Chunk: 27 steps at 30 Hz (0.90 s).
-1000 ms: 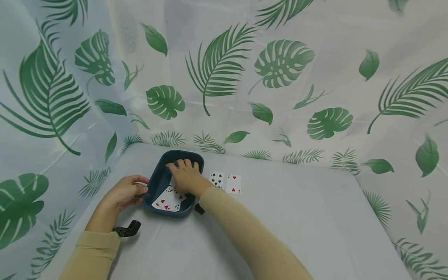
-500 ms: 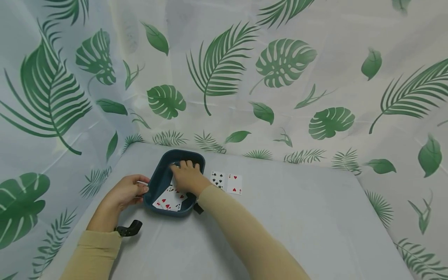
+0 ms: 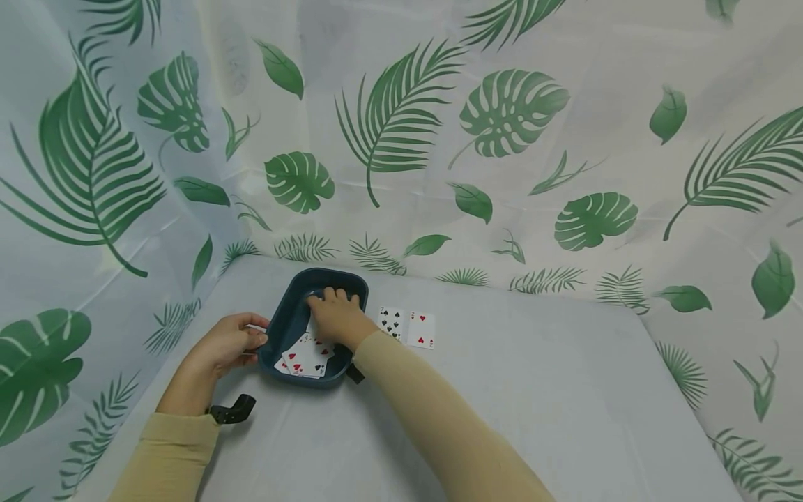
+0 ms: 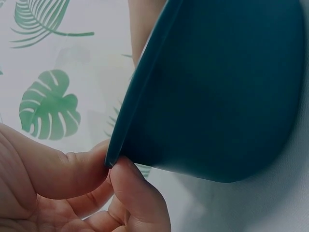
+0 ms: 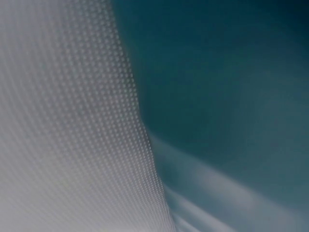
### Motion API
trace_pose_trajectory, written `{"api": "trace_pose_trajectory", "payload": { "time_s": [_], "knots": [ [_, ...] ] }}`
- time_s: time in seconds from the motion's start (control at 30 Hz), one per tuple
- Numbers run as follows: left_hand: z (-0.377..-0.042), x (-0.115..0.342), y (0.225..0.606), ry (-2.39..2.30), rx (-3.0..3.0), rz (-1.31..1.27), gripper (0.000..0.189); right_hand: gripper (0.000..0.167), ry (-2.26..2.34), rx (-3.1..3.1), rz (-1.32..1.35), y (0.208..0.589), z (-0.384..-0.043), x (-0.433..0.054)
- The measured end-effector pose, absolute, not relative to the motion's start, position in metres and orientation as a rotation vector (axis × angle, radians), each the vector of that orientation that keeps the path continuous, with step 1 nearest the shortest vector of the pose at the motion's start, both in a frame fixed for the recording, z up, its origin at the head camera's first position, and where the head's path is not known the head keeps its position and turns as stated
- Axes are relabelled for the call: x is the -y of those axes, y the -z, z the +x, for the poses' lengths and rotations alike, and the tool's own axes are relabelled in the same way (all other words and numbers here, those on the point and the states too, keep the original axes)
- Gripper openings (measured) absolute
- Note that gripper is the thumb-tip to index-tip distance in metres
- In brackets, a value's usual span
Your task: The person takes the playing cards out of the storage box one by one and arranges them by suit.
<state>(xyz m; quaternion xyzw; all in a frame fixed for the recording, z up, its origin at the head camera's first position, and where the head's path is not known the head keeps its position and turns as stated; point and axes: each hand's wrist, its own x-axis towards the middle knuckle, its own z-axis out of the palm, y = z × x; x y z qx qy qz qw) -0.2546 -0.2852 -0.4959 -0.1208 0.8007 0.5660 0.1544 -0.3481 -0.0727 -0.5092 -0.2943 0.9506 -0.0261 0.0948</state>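
Leaf-printed sheeting backs a pale table, where we log a blue bin of playing cards.
We note the left hand nearly closed, pinching the bin's rim; the right hand is inside, fingers bent, and we cannot tell whether it holds anything. The cards lie face up at the bin's near end; just right of the bin, a spade card and a hearts card lie on the table.

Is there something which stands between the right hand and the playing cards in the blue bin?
Nothing visible does: the right hand is inside the open-topped blue bin and partly covers the playing cards. Whether it touches them is hidden.
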Motion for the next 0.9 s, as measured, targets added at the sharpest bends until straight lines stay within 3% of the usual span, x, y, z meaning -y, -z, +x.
{"api": "trace_pose_trajectory", "payload": {
  "time_s": [0.9],
  "knots": [
    [-0.2524,0.2854,0.4967,-1.627,-2.304,-0.347,0.038,0.082,0.158,-2.840,-0.842,0.5077,-0.3488,0.0738]
  ]
}}
